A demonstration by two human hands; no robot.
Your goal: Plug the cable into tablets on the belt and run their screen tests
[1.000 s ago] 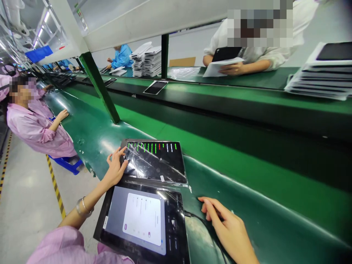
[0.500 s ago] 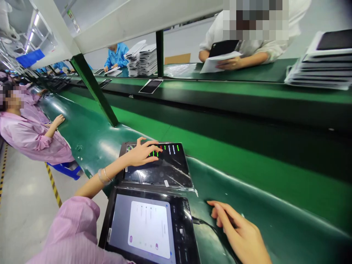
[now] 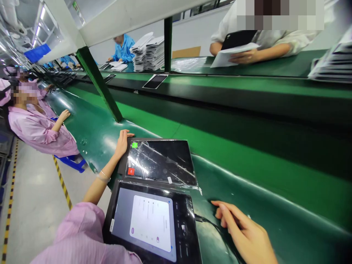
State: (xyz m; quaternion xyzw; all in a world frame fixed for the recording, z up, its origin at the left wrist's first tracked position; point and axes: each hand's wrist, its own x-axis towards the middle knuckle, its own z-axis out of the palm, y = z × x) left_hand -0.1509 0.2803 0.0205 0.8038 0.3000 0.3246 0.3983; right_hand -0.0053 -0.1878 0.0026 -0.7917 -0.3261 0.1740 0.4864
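My left hand rests at the far left corner of the upper tablet, its fingers stretched out along the edge and holding nothing I can see. That tablet's screen is mostly black, with a green square and a red square at its left side under glossy film. Nearer to me lies a second tablet, lit with a white pop-up window. A black cable runs from its right side. My right hand lies beside the cable, index finger extended and the other fingers loosely bent, with nothing visible in it.
Beyond the green bench runs a conveyor belt carrying a tablet. A green post rises at its edge. A person across holds a tablet and white sheet. White stacks stand behind; a co-worker in pink sits left.
My left hand has moved left off the upper tablet's screen to its corner. Coloured text lines there gave way to green and red squares. The view has shifted slightly; my right hand stays put.
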